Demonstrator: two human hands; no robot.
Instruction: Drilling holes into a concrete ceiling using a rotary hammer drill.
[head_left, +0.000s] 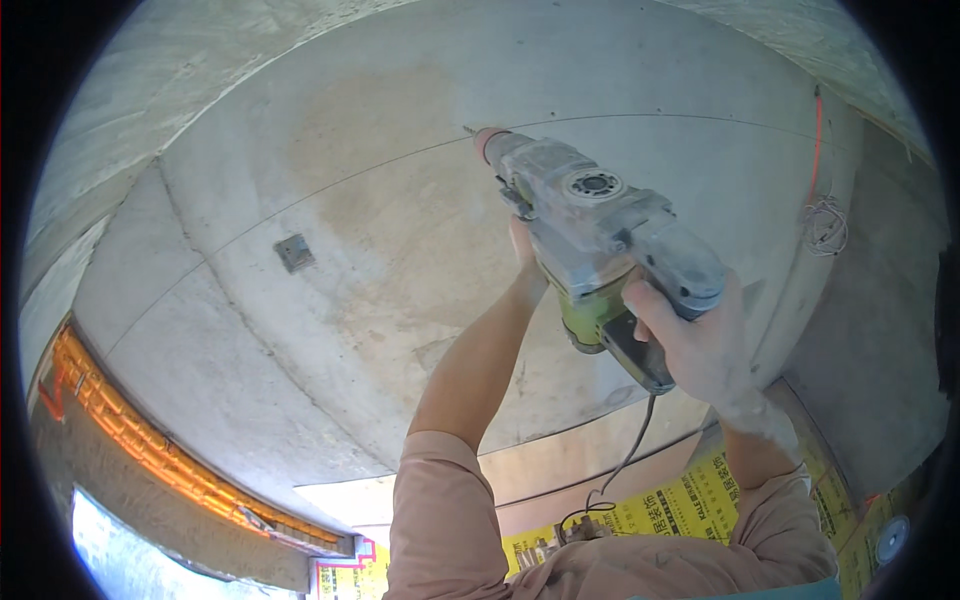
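Drill (pixel 560 195) prob. heavy, rigid; best held rear handle (pixel 682 268) + front. My R grip (pixel 692 338) wraps handle; L grip (pixel 523 246), can't tell.

Yellow printed sheeting (pixel 706 497); pale disc (pixel 891 540) on it

I hold a dusty drill (pixel 585 215), right hand (pixel 697 335) on its rear handle (pixel 690 272), left hand (pixel 524 248) partly hidden near its front, the bit (pixel 468 129) pointing toward ten o'clock near a thin line (pixel 640 114) across grey concrete (pixel 400 230). A square box (pixel 294 253) sits at nine o'clock of my view, orange pipes (pixel 165 440) at eight, coiled wire (pixel 826 228) at three.
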